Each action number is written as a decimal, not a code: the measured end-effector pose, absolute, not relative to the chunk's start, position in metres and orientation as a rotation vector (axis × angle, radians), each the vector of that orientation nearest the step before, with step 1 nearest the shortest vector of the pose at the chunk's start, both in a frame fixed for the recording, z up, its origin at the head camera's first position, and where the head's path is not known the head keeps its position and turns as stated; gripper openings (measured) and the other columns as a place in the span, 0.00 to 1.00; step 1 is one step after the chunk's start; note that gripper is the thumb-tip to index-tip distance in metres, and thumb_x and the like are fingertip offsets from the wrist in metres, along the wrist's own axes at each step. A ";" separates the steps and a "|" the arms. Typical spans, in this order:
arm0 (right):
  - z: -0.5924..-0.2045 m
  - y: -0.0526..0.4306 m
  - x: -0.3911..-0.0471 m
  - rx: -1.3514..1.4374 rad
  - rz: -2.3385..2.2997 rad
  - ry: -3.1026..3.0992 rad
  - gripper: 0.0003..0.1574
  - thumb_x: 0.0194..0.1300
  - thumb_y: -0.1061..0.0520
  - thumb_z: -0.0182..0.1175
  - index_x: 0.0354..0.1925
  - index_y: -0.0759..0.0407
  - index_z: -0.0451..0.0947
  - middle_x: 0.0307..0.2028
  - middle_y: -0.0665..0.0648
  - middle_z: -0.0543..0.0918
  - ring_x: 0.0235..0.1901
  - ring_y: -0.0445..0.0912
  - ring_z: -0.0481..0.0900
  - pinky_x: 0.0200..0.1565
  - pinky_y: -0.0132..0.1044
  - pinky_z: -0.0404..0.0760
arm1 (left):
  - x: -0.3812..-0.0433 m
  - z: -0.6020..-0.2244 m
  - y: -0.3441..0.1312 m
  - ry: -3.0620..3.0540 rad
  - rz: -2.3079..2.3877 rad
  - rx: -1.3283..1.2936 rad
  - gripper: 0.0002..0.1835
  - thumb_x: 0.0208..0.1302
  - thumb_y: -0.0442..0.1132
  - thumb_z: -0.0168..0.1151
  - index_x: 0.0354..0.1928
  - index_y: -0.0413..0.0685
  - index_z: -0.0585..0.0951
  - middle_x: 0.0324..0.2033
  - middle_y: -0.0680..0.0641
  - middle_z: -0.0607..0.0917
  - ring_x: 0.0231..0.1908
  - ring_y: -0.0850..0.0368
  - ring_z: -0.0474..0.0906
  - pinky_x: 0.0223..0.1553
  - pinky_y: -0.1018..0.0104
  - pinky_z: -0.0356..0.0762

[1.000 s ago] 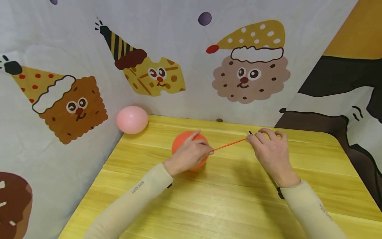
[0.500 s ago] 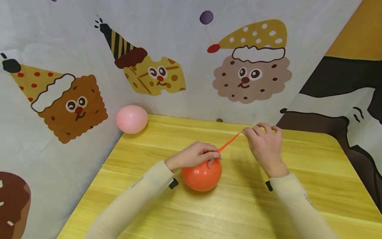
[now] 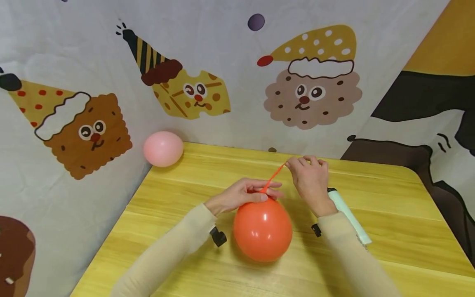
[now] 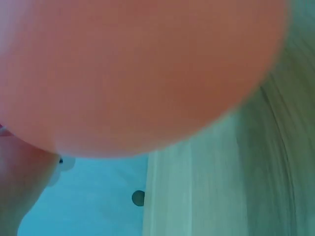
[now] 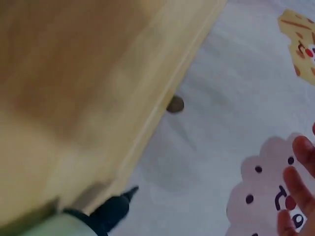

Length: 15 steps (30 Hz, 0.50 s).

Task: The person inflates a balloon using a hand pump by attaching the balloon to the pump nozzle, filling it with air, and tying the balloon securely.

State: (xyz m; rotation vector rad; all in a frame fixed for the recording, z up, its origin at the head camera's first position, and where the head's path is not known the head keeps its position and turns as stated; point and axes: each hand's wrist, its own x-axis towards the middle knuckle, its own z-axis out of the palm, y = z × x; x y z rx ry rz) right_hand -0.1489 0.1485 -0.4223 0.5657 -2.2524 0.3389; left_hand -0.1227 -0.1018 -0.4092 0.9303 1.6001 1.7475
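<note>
An inflated orange balloon [image 3: 262,231] hangs knot-side up close over the table, its neck drawn out into a thin twisted strand. At the base of that neck my left hand [image 3: 243,194] pinches it between thumb and fingers, the other fingers stretched out behind. My right hand [image 3: 309,181] pinches the far end of the strand, up and to the right. In the left wrist view the balloon [image 4: 142,73] fills the upper part of the picture. Fingers of the right hand [image 5: 300,196] show at the right edge of its wrist view; their grip is out of that view.
A pale green tube [image 3: 350,216] lies beside the right forearm; its black pointed nozzle [image 5: 115,209] shows in the right wrist view. At the back left corner of the wooden table [image 3: 389,198] sits a pink balloon [image 3: 163,149]. A printed cloth [image 3: 237,136] hangs behind.
The orange balloon has swung from behind the left hand to its near side. My right hand has come left, so the stretched neck is shorter. The green tube has come into fuller view.
</note>
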 end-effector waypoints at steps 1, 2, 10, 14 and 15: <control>-0.425 0.146 -0.146 0.569 0.354 -2.276 0.11 0.76 0.49 0.59 0.40 0.54 0.82 0.32 0.59 0.88 0.45 0.62 0.82 0.45 0.68 0.74 | -0.123 -0.410 -0.103 1.594 1.810 0.882 0.26 0.77 0.32 0.56 0.75 0.42 0.69 0.67 0.41 0.78 0.66 0.47 0.76 0.64 0.52 0.76; -0.427 0.144 -0.142 0.580 0.369 -2.300 0.10 0.75 0.50 0.61 0.39 0.54 0.82 0.33 0.60 0.89 0.45 0.63 0.82 0.44 0.68 0.74 | -0.123 -0.411 -0.103 1.591 1.874 0.837 0.26 0.77 0.31 0.55 0.75 0.41 0.69 0.67 0.40 0.78 0.67 0.46 0.75 0.64 0.52 0.76; -0.429 0.132 -0.103 0.691 0.514 -2.458 0.07 0.74 0.51 0.63 0.39 0.51 0.84 0.35 0.57 0.89 0.44 0.61 0.83 0.44 0.64 0.74 | -0.125 -0.418 -0.103 1.638 2.089 0.602 0.25 0.80 0.35 0.53 0.76 0.45 0.69 0.70 0.46 0.76 0.70 0.41 0.70 0.65 0.53 0.74; -0.421 0.132 -0.091 0.738 0.403 -2.509 0.04 0.71 0.54 0.66 0.41 0.52 0.84 0.38 0.57 0.89 0.47 0.61 0.82 0.46 0.64 0.76 | -0.124 -0.417 -0.099 1.821 1.987 0.592 0.24 0.80 0.37 0.56 0.74 0.46 0.72 0.67 0.50 0.79 0.70 0.51 0.71 0.65 0.55 0.75; -0.419 0.132 -0.089 0.757 0.367 -2.511 0.04 0.69 0.55 0.68 0.41 0.52 0.84 0.38 0.57 0.89 0.48 0.60 0.82 0.47 0.64 0.76 | -0.123 -0.416 -0.098 1.872 1.953 0.593 0.23 0.80 0.37 0.56 0.73 0.46 0.73 0.66 0.50 0.80 0.70 0.55 0.72 0.65 0.55 0.75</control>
